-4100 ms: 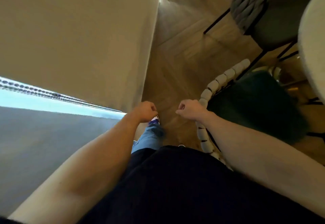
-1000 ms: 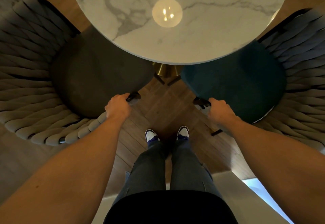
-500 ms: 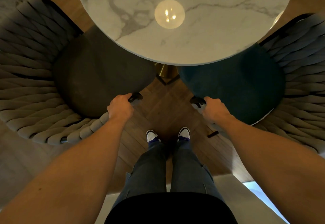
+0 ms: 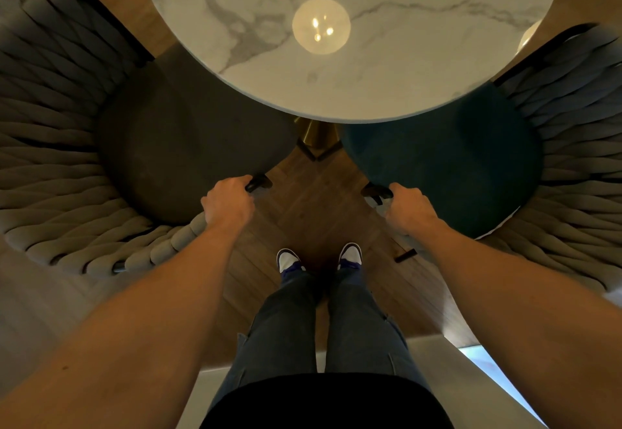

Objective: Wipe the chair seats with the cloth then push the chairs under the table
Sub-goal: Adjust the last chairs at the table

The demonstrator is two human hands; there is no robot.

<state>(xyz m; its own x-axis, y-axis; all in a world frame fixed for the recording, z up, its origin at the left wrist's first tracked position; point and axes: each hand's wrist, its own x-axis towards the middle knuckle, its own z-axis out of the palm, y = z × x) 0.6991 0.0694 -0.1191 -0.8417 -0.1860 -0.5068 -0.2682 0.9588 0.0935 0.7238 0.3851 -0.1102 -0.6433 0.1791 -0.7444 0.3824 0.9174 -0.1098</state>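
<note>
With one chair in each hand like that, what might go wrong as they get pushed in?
The left hand grips the grey-seated woven chair and the right hand the teal-seated woven chair, each near its front corner. Pushed inward together, the two seats could bump each other or the brass table pedestal. Fingers curled round the frames might get pinched under the round marble tabletop.

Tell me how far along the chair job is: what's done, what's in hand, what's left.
Done, it seems: neither hand holds a cloth, and something blue, maybe the cloth, lies at the far table edge, so wiping looks finished. In hand: the left hand grips the grey chair, the right hand the teal chair; both seats sit partly under the tabletop. Left: pushing them further in.
</note>
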